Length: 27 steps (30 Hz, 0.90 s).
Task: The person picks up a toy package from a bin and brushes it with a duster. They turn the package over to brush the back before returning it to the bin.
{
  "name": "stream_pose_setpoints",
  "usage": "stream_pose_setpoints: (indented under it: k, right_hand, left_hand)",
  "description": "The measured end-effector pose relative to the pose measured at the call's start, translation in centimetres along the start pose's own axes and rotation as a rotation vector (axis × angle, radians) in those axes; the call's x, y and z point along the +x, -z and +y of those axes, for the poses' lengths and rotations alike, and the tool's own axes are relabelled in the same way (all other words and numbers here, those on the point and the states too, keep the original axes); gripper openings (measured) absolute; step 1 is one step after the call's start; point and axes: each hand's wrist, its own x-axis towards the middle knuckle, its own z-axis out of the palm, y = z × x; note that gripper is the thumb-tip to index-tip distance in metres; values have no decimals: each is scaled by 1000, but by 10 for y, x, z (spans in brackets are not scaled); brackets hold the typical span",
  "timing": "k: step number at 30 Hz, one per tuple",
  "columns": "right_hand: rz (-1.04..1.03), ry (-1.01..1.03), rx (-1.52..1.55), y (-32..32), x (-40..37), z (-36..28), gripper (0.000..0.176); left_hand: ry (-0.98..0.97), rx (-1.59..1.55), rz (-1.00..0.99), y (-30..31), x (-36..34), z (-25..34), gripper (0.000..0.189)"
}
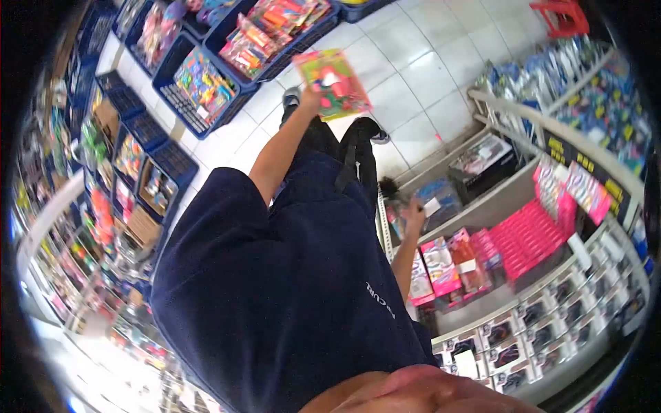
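Note:
On the left of the head view, my left arm reaches forward and my left hand is closed on the edge of a toy pack. The pack is a flat yellow and pink card with red, white and green plastic pieces, held above the tiled floor. Lower and to the right, my right hand is over a shelf compartment, its fingers curled together. A small dark thing shows at its fingertips, too small to name. Beside those fingers are a white tag and blue plastic-wrapped goods.
Blue baskets of packed toys stand along the left. To the right, shelves hold pink boxes, a dark box and rows of hanging packs. A red stool stands on the tiled floor at the far right.

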Motion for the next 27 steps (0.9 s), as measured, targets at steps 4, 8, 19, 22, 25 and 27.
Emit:
stream_pose_setpoints:
  k: [4, 8, 19, 22, 25, 27]
  right_hand:
    - [-124, -451, 12, -24, 14, 76, 23]
    - [-32, -351, 124, -60, -16, 118, 41]
    - [-96, -366, -359, -206, -83, 101, 37]
    - [-47, -371, -387, -237, -61, 101, 36]
    - [-16, -392, -412, -261, -34, 100, 36]
    - [-3, -413, -429, -270, -21, 94, 35]
  left_hand:
    - [180, -597, 433, 138, 68, -73, 36]
    - [-28, -366, 447, 215, 96, -98, 50]
    - [-200, -88, 349, 296, 224, -29, 31]
    - [-158, 38, 420, 299, 281, -16, 37]
    - [-234, 43, 453, 309, 342, -39, 39]
    - [-353, 569, 1112, 294, 354, -36, 37]
